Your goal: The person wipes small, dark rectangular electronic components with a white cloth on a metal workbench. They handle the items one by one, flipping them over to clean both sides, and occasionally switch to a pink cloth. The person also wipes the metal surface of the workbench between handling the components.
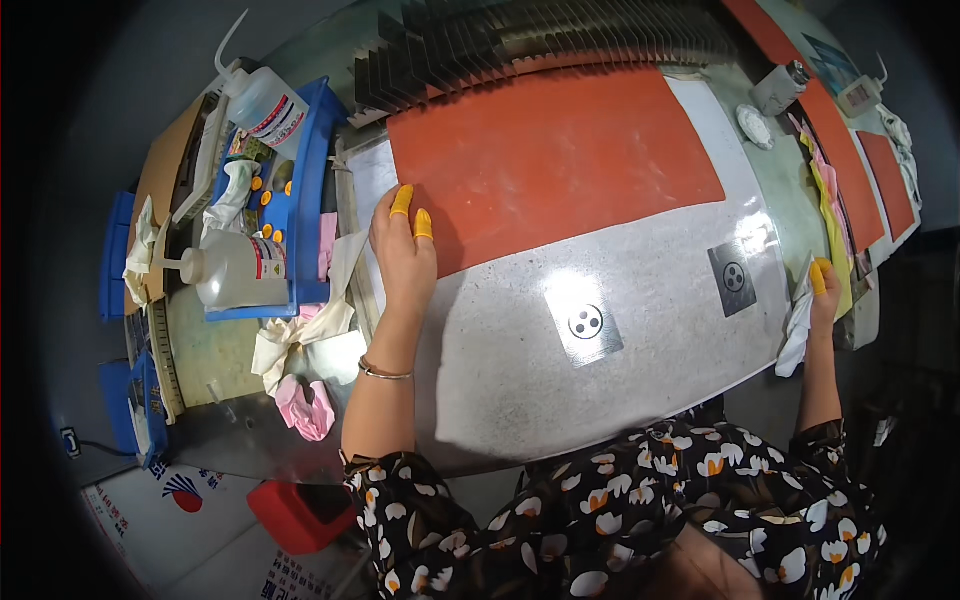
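Observation:
On the left edge of the orange-red mat rests my left hand, fingers apart, with yellow finger cots on two of them. It holds nothing that I can see. At the table's right side my right hand, also with a yellow finger cot, grips a white cloth that hangs at the table edge. Two flat square plates lie on the pale grey work surface: a shiny silver one in the middle and a darker one to the right. Each bears a round mark with dark dots.
Many thin dark plates stand in a row at the back. Left, a blue tray holds two squeeze bottles, with crumpled pink cloth nearby. A metal container and yellow cloth are at right; a red bin sits below left.

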Tool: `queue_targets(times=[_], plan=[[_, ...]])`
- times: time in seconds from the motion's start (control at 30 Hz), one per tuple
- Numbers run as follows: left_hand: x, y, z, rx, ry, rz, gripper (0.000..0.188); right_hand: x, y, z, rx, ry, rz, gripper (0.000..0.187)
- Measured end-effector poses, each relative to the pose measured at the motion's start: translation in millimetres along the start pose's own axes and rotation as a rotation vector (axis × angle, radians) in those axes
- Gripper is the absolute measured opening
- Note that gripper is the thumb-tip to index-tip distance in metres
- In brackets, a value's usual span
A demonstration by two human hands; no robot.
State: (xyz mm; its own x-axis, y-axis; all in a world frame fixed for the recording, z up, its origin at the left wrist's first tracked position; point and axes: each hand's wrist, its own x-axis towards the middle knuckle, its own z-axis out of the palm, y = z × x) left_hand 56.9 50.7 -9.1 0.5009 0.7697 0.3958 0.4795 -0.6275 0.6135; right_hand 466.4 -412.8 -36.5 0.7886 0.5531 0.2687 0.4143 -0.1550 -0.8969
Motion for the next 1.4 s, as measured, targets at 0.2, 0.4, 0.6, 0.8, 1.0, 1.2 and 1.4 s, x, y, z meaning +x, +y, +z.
queue_targets(times=[0.2,0.4,0.6,0.8,1.0,1.2,1.4], plan=[[1.0,1.4,-1.8,-0.045,-0.008,-0.015,0.031,1.7,-0.9,4.1,0.004,0.031,0.021,0.013],[0.9,-2.1,-1.6,-0.045,-0.014,-0.029,0.032,3.0,-13.7,14.3,0.029,0.038,0.029,0.011],[1.6,-3.5,-0.9,-0.045,-0.009,-0.013,0.033,3.0,-16.6,15.8,-0.007,0.041,0.021,0.011],[0.8,-2.6,-0.3,0.013,0.009,-0.004,0.031,2.3,-20.1,17.5,-0.003,0.036,0.024,0.012],[2.4,-2.4,-0.3,-0.029,0.009,0.02,0.032,1.7,-22.7,21.8,0.019,0.04,0.058,0.011],[1.2,-5.7,3.3,-0.067,0.044,0.05,0.03,-0.4,-31.6,26.8,0.028,0.03,0.057,0.009],[2.0,1.8,0.2,-0.014,0.009,0.059,0.031,-4.2,-46.4,37.9,0.018,0.021,0.066,0.009]])
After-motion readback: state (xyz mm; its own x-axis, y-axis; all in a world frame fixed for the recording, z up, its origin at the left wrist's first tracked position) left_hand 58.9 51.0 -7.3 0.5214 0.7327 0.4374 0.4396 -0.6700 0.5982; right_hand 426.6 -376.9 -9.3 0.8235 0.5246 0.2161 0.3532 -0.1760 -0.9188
